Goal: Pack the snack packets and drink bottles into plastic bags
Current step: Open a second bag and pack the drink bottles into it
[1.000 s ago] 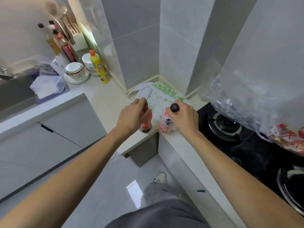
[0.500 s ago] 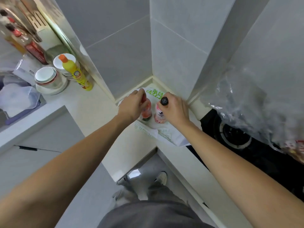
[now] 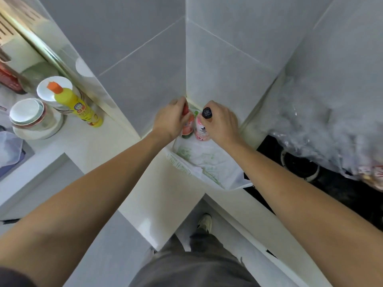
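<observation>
My left hand [image 3: 171, 119] grips a red drink bottle [image 3: 187, 126] near its top, in the wall corner of the counter. Beside it, my right hand [image 3: 222, 124] grips a pink drink bottle [image 3: 202, 131] with a black cap just below the cap. Both bottles stand upright, close together, at the far end of a flat white plastic bag [image 3: 209, 162] with green print. The bag lies on the pale counter [image 3: 165, 193] and its near corner hangs over the counter's edge. At the right a clear plastic bag [image 3: 323, 129] bulges, with red-printed snack packets [image 3: 373, 172] inside it.
A black gas hob [image 3: 300, 166] lies under the clear bag at the right. On the left counter stand a yellow bottle with an orange cap [image 3: 76, 104], stacked bowls [image 3: 31, 119] and a white jar [image 3: 56, 90]. Grey tiled walls meet right behind the bottles.
Both hands have carried the two bottles away from the counter's front edge, over the white bag, into the wall corner. My head has come closer and looks further down.
</observation>
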`<state>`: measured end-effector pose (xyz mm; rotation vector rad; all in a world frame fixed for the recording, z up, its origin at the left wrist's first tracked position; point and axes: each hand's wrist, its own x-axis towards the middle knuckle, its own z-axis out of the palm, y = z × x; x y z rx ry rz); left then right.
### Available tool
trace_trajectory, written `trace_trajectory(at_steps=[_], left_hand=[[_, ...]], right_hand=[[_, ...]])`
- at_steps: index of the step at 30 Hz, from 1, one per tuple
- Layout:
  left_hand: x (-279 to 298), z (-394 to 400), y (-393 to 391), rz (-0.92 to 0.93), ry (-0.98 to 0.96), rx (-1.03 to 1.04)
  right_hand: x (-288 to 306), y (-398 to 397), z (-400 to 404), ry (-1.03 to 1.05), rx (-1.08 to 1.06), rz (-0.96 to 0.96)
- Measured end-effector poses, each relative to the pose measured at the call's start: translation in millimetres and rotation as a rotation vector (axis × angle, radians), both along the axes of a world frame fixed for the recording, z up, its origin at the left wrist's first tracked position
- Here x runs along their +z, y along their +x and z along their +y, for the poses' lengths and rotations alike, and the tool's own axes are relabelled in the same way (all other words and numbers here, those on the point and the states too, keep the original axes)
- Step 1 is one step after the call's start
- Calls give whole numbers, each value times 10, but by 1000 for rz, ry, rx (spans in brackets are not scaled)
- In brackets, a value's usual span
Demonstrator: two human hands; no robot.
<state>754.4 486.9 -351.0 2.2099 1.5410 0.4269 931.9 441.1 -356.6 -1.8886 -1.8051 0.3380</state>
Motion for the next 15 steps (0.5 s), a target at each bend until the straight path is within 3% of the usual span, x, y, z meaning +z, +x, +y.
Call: trace_trajectory(at_steps=[6,15], left_hand=[[-36,290,-10,-6,2,-52],[-37,562,-20,16,16,-126]], right_hand=[[-72,-30,185,60,-28,-84],[-187,-49,319,43,-63,-7]])
